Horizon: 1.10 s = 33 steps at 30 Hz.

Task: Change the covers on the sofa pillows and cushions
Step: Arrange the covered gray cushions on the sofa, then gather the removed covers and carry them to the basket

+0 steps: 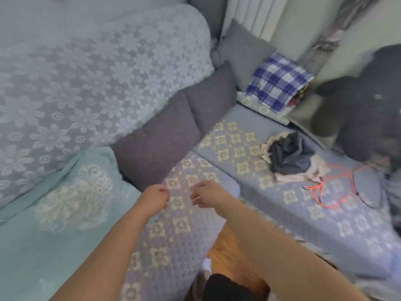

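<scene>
Right now both hands reach out over the quilted seat cover (173, 213), the lavender one with cream flower motifs, which lies at centre frame and runs down toward six o'clock. The left hand (156, 197) shows a clenched grip, though whether it pinches any fabric I cannot tell; the right hand (206, 195) has fingers loosely curled, grip released, holding nothing I can see. To do this step well, I'd say take the cover's far edge in both hands, well apart, and peel it evenly so the quilting doesn't bunch. At nine o'clock sits a pale teal cushion (71, 203) with lace embroidery, and above it, toward eleven, a white flowered lace throw (91, 72). Two purple pillows (165, 131) lean at twelve o'clock, touching the cover's far end, likely to snag a pull. At two o'clock lie a blue checked pillow (280, 81), a heap of dark clothes (290, 155) and, near three, an orange cable (332, 187) on the neighbouring seat.
</scene>
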Each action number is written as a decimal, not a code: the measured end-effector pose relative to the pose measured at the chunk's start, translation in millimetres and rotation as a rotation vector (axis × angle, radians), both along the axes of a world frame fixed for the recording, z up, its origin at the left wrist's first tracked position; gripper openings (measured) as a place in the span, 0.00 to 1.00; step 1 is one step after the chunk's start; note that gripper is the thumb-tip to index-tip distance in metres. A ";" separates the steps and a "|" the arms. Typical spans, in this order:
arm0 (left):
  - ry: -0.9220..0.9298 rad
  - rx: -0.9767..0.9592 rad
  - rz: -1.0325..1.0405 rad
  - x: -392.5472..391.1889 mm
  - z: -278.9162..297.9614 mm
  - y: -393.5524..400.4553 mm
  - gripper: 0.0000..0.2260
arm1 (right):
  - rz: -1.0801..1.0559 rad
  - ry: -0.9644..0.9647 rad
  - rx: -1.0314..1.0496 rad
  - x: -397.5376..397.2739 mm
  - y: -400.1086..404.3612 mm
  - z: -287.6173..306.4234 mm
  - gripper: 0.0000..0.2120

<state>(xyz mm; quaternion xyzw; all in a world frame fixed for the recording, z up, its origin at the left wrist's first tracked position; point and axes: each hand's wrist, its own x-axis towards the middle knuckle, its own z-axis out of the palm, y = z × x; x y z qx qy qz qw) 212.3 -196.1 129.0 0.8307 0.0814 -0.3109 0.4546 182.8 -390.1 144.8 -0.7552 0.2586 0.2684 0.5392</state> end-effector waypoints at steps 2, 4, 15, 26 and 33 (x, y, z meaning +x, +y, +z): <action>0.001 -0.033 -0.127 -0.8 14.6 -49.4 0.07 | -0.040 0.017 -0.014 -29.5 -54.3 2.7 0.10; 0.005 -0.090 -0.213 -1.7 27.8 -99.7 0.06 | -0.162 0.008 -0.023 -56.8 -116.6 4.4 0.08; -0.013 -0.074 -0.238 42.2 -26.4 -354.7 0.07 | -0.576 0.052 -0.104 -46.5 -425.0 -102.4 0.06; 0.209 0.108 -0.211 89.9 -102.7 -560.5 0.08 | -0.341 0.095 -0.026 54.7 -566.1 -205.3 0.12; 0.209 0.155 -0.224 104.5 -95.2 -557.6 0.08 | -0.248 0.154 -0.282 164.0 -641.5 -238.7 0.27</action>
